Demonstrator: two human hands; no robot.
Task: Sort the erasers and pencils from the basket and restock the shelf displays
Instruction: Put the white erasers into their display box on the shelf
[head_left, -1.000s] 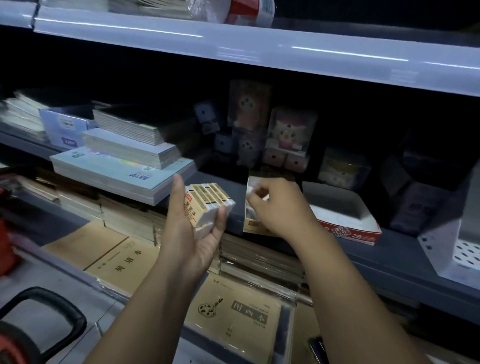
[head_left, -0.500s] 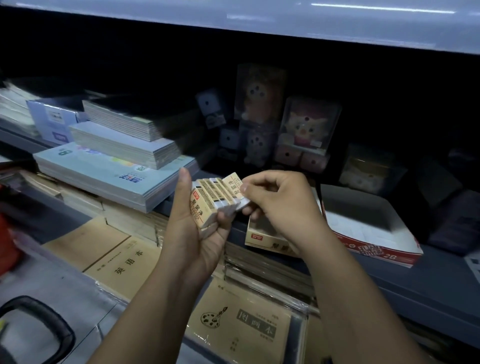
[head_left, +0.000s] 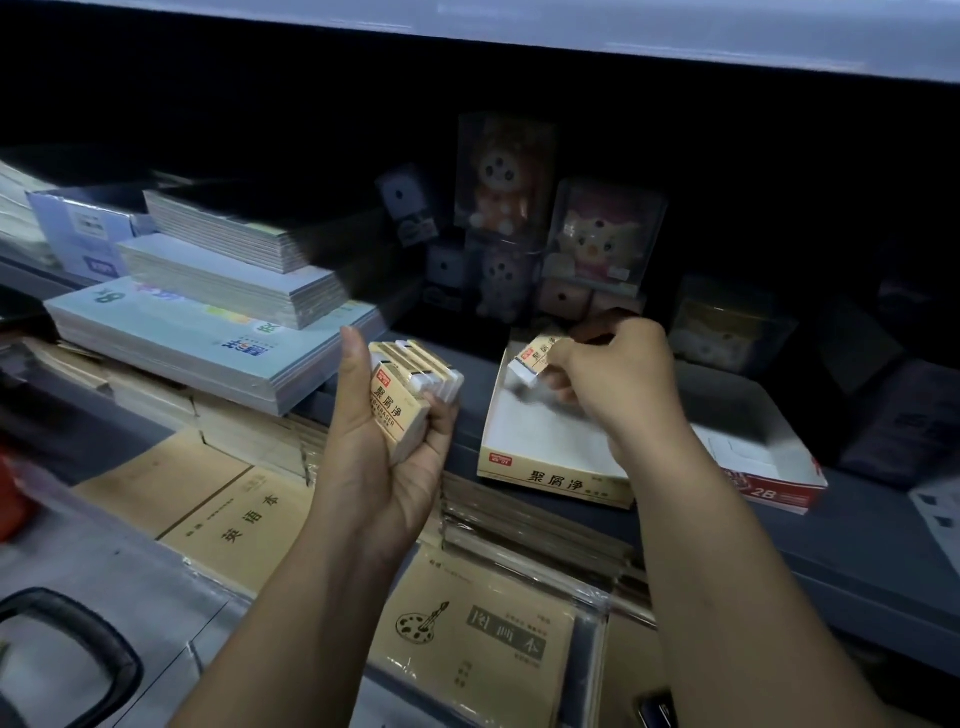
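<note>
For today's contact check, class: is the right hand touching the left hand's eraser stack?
Apart. Head view: shelf shows between the right hand, pinching one eraser, and the stack.

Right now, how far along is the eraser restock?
Early. Done: little shows; the visible floor of the yellow eraser box is bare. In hand: the right hand pinches one eraser over that box; the left hand grips a stack of erasers. Left: that stack, plus the red 2B box, which looks empty. No pencils in view.
</note>
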